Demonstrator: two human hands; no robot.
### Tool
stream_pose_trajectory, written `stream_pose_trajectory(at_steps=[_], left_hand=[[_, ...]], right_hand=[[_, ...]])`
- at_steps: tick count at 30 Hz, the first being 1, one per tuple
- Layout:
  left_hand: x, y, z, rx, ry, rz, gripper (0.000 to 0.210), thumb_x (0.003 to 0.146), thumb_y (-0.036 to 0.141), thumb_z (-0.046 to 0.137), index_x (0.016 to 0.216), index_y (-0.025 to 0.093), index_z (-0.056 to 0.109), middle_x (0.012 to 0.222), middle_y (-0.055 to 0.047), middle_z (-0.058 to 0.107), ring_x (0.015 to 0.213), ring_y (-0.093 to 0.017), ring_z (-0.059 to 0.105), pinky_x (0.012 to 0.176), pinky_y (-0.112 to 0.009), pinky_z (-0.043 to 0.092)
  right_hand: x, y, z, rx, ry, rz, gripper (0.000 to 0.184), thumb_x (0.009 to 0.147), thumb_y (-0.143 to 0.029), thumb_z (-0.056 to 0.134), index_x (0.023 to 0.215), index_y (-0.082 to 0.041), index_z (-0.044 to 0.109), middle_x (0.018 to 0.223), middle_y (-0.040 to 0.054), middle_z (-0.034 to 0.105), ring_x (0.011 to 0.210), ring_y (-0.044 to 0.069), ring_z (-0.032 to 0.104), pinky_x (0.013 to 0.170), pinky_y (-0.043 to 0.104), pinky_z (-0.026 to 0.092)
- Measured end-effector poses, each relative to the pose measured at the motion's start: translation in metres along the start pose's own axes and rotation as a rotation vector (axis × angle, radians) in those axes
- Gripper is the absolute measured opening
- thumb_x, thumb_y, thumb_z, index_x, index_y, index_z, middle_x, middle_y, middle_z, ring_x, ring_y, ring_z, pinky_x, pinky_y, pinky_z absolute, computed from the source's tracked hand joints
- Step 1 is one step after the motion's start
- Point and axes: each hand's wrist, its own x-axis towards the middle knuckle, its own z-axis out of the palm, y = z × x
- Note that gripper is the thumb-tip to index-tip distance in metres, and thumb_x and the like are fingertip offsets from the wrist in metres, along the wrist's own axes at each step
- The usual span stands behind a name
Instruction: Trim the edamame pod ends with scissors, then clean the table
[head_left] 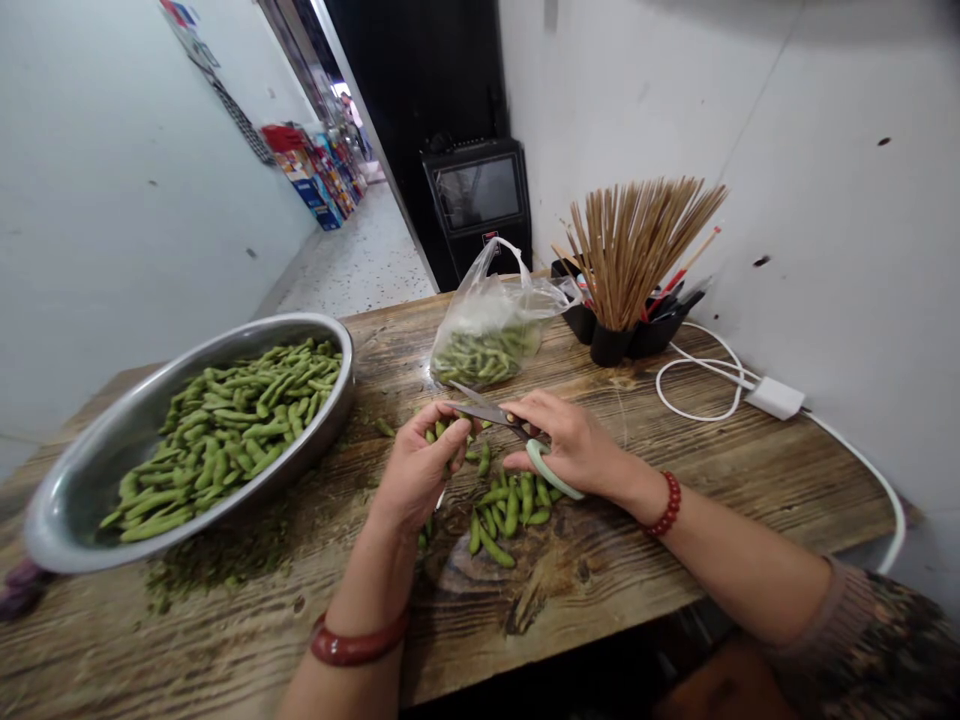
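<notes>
- Evidently, our basin (82,500) is heaped with green pods (232,430).
- Beyond our hands, a plastic bag (491,305) holds more.
- Our right hand (566,440) grips scissors (491,412), blades parted; our left hand (426,455) pinches a pod (432,434).
- Loose pods (512,510) nearby, perhaps uncut.
- Clippings (217,565) suggest some cutting done.

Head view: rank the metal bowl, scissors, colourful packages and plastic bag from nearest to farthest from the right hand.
1. Scissors: held in the right hand.
2. Plastic bag: on the table, just beyond the hand.
3. Metal bowl: on the table's left side.
4. Colourful packages: beyond the table, back left.
</notes>
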Motion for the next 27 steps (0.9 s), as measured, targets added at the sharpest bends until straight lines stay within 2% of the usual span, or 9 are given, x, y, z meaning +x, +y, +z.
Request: stream_pose_trajectory(at_steps=[5, 12, 16, 21, 27], left_hand=[[0.001, -0.006, 0.0, 0.013, 0.037, -0.006, 0.032, 0.066, 0.031, 0.078, 0.092, 0.017, 0.065, 0.06, 0.005, 0.056, 0.044, -0.004, 0.039, 0.042, -0.016, 0.031], [0.002, -0.009, 0.0, 0.06, 0.035, 0.051, 0.028, 0.069, 0.036, 0.076, 0.087, 0.017, 0.067, 0.064, 0.002, 0.059, 0.046, -0.005, 0.04, 0.042, -0.017, 0.032], [0.002, -0.01, -0.001, 0.074, 0.033, 0.061, 0.026, 0.068, 0.035, 0.076, 0.085, 0.017, 0.069, 0.059, 0.003, 0.055, 0.047, -0.006, 0.04, 0.042, -0.017, 0.033], [0.002, -0.013, -0.003, 0.128, 0.016, 0.071, 0.021, 0.071, 0.033, 0.074, 0.084, 0.018, 0.069, 0.067, 0.001, 0.059, 0.048, -0.006, 0.041, 0.043, -0.018, 0.034], [0.003, -0.014, -0.002, 0.151, 0.035, 0.087, 0.019, 0.071, 0.032, 0.074, 0.082, 0.017, 0.069, 0.065, 0.002, 0.057, 0.047, -0.006, 0.041, 0.043, -0.019, 0.036]], right_hand=[[0.0, -0.003, -0.002, -0.012, -0.024, -0.007, 0.056, 0.076, -0.031, 0.075, 0.127, -0.02, 0.053, 0.099, 0.0068, 0.058, 0.085, 0.019, 0.056, 0.074, 0.031, 0.048], [0.0, -0.002, -0.002, -0.031, -0.035, -0.017, 0.055, 0.078, -0.033, 0.073, 0.127, -0.021, 0.052, 0.102, 0.0074, 0.059, 0.088, 0.02, 0.058, 0.077, 0.032, 0.049], [0.0, -0.002, -0.002, -0.021, -0.037, -0.028, 0.054, 0.078, -0.034, 0.073, 0.126, -0.021, 0.052, 0.102, 0.0079, 0.059, 0.09, 0.021, 0.058, 0.078, 0.033, 0.049], [-0.001, -0.002, -0.002, -0.006, -0.047, -0.027, 0.054, 0.077, -0.039, 0.072, 0.124, -0.02, 0.054, 0.1, 0.0078, 0.058, 0.087, 0.02, 0.057, 0.075, 0.033, 0.049], [0.0, -0.004, -0.002, -0.003, -0.048, -0.023, 0.053, 0.077, -0.038, 0.073, 0.124, -0.02, 0.054, 0.099, 0.0072, 0.057, 0.086, 0.02, 0.056, 0.076, 0.033, 0.049]])
